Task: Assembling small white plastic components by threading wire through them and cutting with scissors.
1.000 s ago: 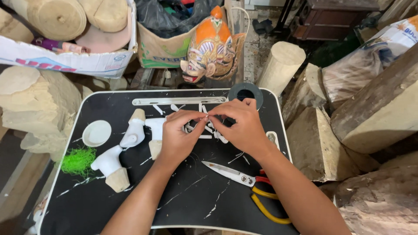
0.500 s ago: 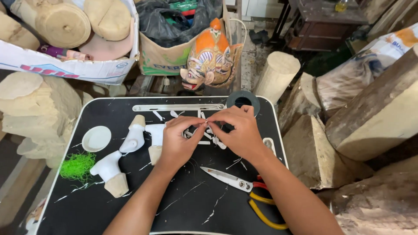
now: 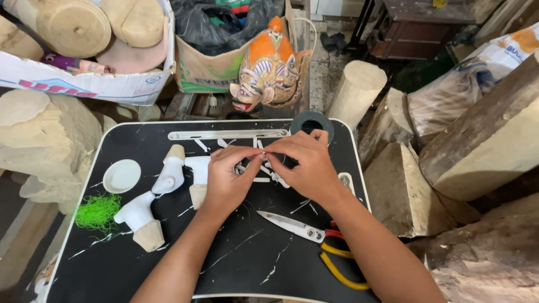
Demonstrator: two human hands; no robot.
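Observation:
My left hand [image 3: 227,177] and my right hand [image 3: 303,165] meet over the middle of a black tray table [image 3: 129,269]. Their fingertips pinch a small thin white piece [image 3: 263,152] between them; its exact shape is too small to tell. Under the hands lie several white sticks [image 3: 255,171]. Left of my left hand rest white-painted wooden figure parts [image 3: 168,174] and another white part [image 3: 137,216] with bare wood ends. Scissors [image 3: 295,226] with red handles lie just below my right wrist, beside yellow-handled pliers [image 3: 337,269].
A white lid [image 3: 121,175] and a tuft of green fibre [image 3: 98,211] sit at the tray's left. A metal ruler [image 3: 224,134] and a black tape roll [image 3: 312,123] lie at the far edge. An orange painted mask [image 3: 269,67], boxes and wood logs [image 3: 483,140] surround the table.
Both hands stayed over the tray's middle; the fingertips drew closer together and rose slightly, pinching the small piece. The view shifted a little.

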